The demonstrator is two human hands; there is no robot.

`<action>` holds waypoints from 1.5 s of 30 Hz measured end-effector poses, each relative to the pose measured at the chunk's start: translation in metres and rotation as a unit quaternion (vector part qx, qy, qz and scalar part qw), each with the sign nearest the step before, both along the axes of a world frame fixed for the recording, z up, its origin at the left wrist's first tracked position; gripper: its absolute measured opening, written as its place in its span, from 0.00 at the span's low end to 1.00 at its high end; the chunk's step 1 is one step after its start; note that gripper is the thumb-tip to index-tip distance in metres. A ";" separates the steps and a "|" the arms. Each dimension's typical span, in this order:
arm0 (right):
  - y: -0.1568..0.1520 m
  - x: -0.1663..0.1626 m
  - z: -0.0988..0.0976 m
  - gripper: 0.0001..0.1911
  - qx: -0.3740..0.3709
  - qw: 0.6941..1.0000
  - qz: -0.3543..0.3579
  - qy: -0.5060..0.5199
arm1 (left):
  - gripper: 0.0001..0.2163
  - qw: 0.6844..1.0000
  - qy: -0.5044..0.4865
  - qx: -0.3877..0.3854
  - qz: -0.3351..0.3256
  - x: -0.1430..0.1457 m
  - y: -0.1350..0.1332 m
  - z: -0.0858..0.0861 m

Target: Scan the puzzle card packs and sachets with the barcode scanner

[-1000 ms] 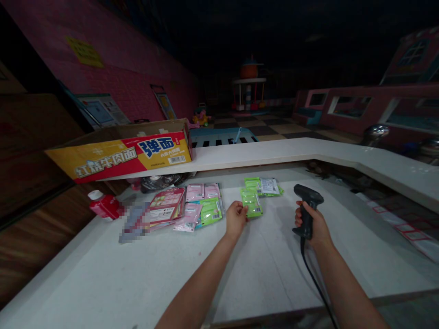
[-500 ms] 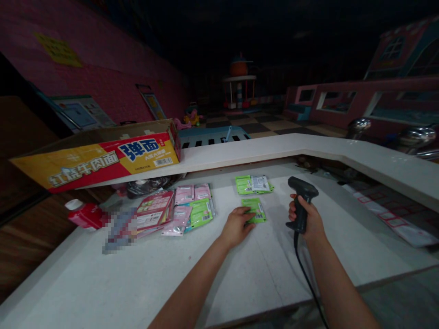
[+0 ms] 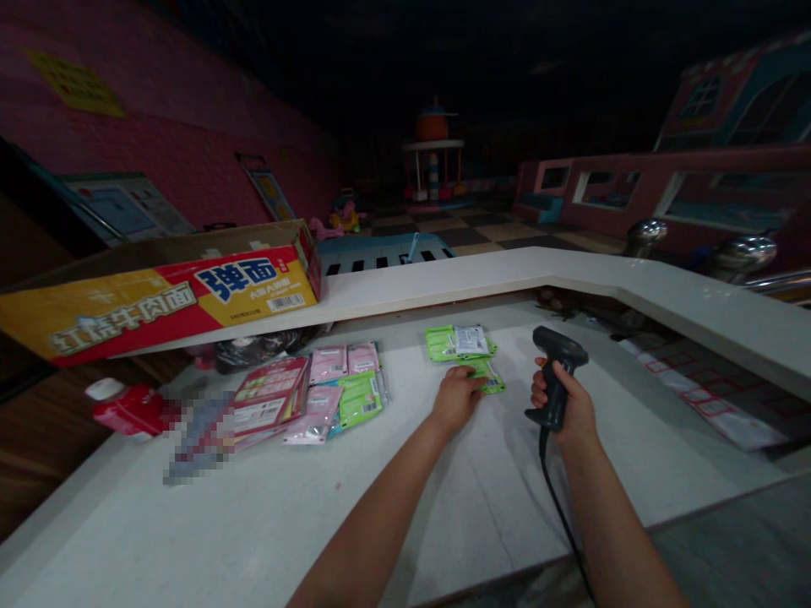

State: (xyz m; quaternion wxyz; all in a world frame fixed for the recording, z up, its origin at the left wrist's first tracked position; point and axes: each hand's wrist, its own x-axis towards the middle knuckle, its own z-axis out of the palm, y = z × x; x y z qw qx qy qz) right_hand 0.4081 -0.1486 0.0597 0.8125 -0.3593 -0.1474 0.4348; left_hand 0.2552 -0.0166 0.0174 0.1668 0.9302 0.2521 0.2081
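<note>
My left hand [image 3: 457,399] is on a small green packet [image 3: 492,378] lying on the counter, fingers closed over its left part. This packet lies just below a small stack of green packets [image 3: 439,343], with a silver-white one [image 3: 470,339] face up on top. In my right hand [image 3: 575,407] is a black corded barcode scanner [image 3: 557,346], held upright by its handle, its head above my fingers. To the left lie several pink packets [image 3: 312,415] and green packets [image 3: 360,399], beside a pile of red flat packs [image 3: 272,393].
A yellow and red cardboard box [image 3: 158,295] stands on the raised white ledge [image 3: 431,274]. A red bottle with a white cap [image 3: 130,407] is at the left. The scanner's cable [image 3: 557,498] runs down past the counter's front edge. Printed sheets [image 3: 703,393] lie at the right.
My left hand has moved away from me and slightly right, sliding the green packet up toward the stack. My right hand still holds the scanner. The view has shifted slightly right.
</note>
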 end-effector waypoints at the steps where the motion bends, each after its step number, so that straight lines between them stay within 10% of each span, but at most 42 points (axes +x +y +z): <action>1: 0.000 0.000 0.000 0.19 -0.001 1.000 0.000 0.001 | 0.16 1.000 0.005 -0.004 0.008 0.002 0.000 0.001; 30: 0.003 -0.007 -0.004 0.19 -0.022 0.999 0.031 -0.028 | 0.18 1.000 0.014 -0.006 0.010 0.001 0.004 0.002; 45: 0.001 -0.020 -0.008 0.20 -0.070 0.993 0.090 -0.041 | 0.15 0.958 0.047 0.046 0.278 -0.140 0.007 0.048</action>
